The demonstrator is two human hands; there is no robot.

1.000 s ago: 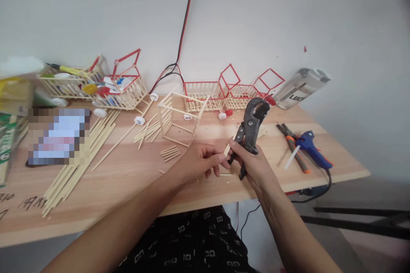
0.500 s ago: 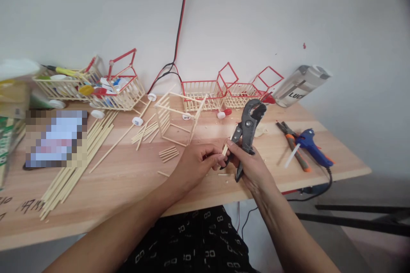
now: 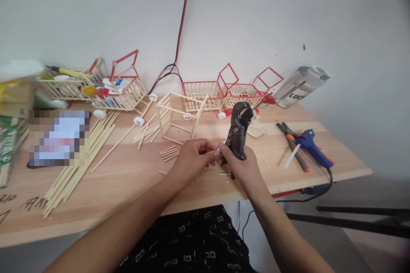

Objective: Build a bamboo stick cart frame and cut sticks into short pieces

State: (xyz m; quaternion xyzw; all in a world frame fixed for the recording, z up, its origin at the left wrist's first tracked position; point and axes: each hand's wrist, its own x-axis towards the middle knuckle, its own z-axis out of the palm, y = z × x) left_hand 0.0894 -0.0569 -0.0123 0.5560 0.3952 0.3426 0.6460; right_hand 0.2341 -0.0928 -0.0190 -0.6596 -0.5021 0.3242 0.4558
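Observation:
My left hand (image 3: 194, 158) is closed in a pinch near the middle of the table's front edge. Between its fingertips is a thin wooden stick (image 3: 223, 141), mostly covered by the fingers of both hands. Wrapped around the handles of a black hand cutter (image 3: 237, 136) is my right hand (image 3: 245, 166), its thumb reaching to the stick. The cutter's jaw points up and away from me. Just left of my hands lies a row of short cut sticks (image 3: 169, 153). Behind them stands an unfinished stick frame (image 3: 165, 115).
Small stick carts with red trim (image 3: 203, 82) line the wall, some at left holding bottle caps. Long sticks (image 3: 80, 158) and a blurred phone (image 3: 59, 138) lie left. Pliers (image 3: 297, 153), a blue glue gun (image 3: 315, 149) and a tilted can (image 3: 301, 87) are at right.
The cutter has swung upright and shifted left, with its jaw turned more edge-on. My hands have drawn closer together around the stick, and the view has moved slightly.

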